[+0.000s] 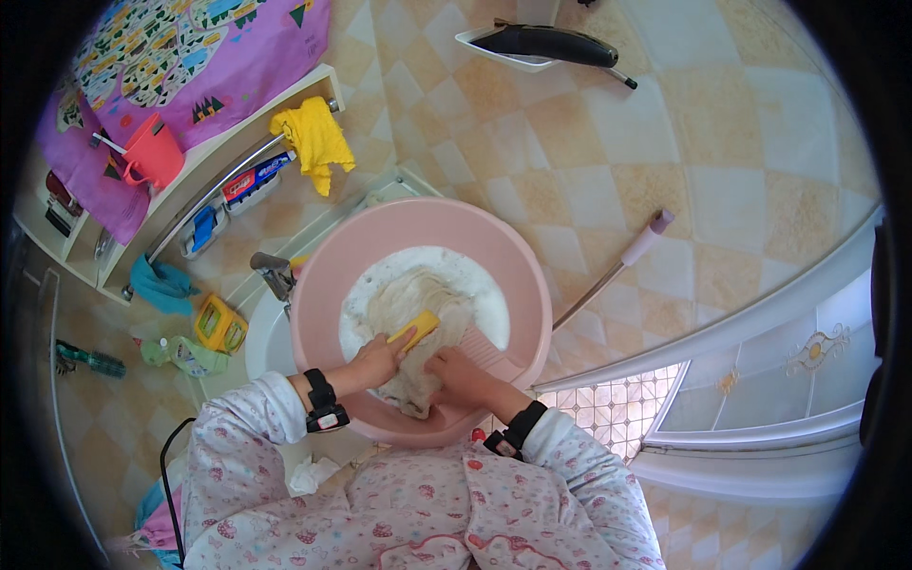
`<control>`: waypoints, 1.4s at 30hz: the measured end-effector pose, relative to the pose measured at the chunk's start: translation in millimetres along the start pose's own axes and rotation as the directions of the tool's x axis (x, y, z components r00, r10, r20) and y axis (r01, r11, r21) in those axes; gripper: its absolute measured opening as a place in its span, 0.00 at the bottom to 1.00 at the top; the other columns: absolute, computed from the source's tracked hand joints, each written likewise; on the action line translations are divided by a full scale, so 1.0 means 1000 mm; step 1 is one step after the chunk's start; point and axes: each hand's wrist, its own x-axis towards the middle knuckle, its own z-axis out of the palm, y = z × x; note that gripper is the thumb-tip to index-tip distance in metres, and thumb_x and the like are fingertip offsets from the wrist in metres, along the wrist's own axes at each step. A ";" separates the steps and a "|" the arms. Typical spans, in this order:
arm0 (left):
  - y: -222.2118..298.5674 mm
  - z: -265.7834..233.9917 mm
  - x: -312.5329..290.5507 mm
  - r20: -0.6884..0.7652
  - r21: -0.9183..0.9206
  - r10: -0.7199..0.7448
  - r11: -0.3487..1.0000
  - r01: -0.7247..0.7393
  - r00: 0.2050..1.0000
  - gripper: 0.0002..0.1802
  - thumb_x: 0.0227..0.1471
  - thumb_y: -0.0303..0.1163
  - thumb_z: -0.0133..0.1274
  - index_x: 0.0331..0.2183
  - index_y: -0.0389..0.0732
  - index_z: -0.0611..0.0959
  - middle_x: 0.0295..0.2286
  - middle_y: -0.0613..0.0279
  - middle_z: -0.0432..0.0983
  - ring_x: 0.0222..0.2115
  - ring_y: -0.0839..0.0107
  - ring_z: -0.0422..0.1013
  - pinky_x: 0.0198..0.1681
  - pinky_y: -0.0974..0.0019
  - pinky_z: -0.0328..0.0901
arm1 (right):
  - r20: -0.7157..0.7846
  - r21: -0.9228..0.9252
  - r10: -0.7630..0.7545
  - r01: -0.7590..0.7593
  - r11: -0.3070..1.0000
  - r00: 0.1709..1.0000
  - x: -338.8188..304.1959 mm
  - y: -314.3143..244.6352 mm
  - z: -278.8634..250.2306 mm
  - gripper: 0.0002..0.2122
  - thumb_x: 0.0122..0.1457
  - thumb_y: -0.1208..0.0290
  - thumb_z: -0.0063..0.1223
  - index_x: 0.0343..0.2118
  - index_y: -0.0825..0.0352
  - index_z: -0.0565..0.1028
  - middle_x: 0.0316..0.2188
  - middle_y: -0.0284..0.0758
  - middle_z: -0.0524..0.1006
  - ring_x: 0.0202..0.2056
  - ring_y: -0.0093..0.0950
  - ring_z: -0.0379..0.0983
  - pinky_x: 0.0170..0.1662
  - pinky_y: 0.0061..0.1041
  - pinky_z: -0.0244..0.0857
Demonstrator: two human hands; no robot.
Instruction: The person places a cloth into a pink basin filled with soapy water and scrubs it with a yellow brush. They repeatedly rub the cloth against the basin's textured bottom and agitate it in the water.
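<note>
A large pink basin (pixel 328 249) holds white suds (pixel 484 285) and a wet beige cloth (pixel 408 296), which lies bunched from the middle toward the near rim. My left hand (pixel 375 363) is closed around a yellow bar of soap (pixel 418 329), resting on or just over the cloth. Beside it, my right hand (pixel 459 376) grips the cloth's near right part with curled fingers. Pink ridges like a washboard (pixel 486 356) show inside the basin to the right of that hand. Both wrists wear black bands. The cloth partly hides the right fingertips.
The basin stands over a white washbasin (pixel 271 347) with a metal tap (pixel 274 274) at its left. A yellow box (pixel 220 324) and a green-capped bottle (pixel 180 355) stand farther left. A yellow cloth (pixel 315 142) hangs from the shelf rail. A long handle (pixel 617 266) leans right of the basin.
</note>
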 end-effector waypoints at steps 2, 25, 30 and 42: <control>-0.003 -0.001 0.006 -0.038 0.031 0.004 1.000 -0.003 0.999 0.32 0.56 0.36 0.42 0.60 0.62 0.52 0.33 0.41 0.63 0.29 0.48 0.67 0.37 0.58 0.64 | 0.026 -0.061 0.012 -0.011 0.998 1.000 0.001 0.000 -0.003 0.06 0.46 0.73 0.48 0.26 0.67 0.76 0.25 0.39 0.73 0.34 0.38 0.69 0.41 0.33 0.61; 0.018 -0.011 -0.001 -0.056 0.019 0.159 0.987 -0.159 0.986 0.31 0.55 0.32 0.42 0.59 0.62 0.55 0.32 0.46 0.62 0.30 0.52 0.65 0.36 0.61 0.62 | 0.235 -0.012 0.128 -0.129 0.992 0.963 0.012 -0.009 -0.017 0.05 0.52 0.72 0.47 0.28 0.68 0.70 0.30 0.46 0.73 0.37 0.42 0.71 0.39 0.38 0.63; 0.011 -0.013 0.015 0.108 0.061 0.139 0.987 -0.146 0.984 0.30 0.55 0.34 0.40 0.58 0.66 0.56 0.33 0.44 0.63 0.31 0.50 0.66 0.37 0.60 0.63 | 0.040 -0.220 -0.115 0.121 0.968 0.993 0.002 0.005 -0.010 0.05 0.48 0.78 0.47 0.29 0.69 0.70 0.28 0.43 0.73 0.36 0.42 0.70 0.40 0.37 0.64; 0.006 -0.017 0.095 -0.084 0.233 -0.084 0.967 0.102 0.993 0.28 0.54 0.35 0.39 0.57 0.65 0.59 0.35 0.44 0.67 0.32 0.47 0.69 0.34 0.53 0.65 | 0.200 -0.058 0.004 0.007 0.998 0.980 -0.006 -0.014 -0.014 0.07 0.45 0.77 0.50 0.29 0.68 0.68 0.27 0.44 0.73 0.32 0.44 0.71 0.35 0.39 0.64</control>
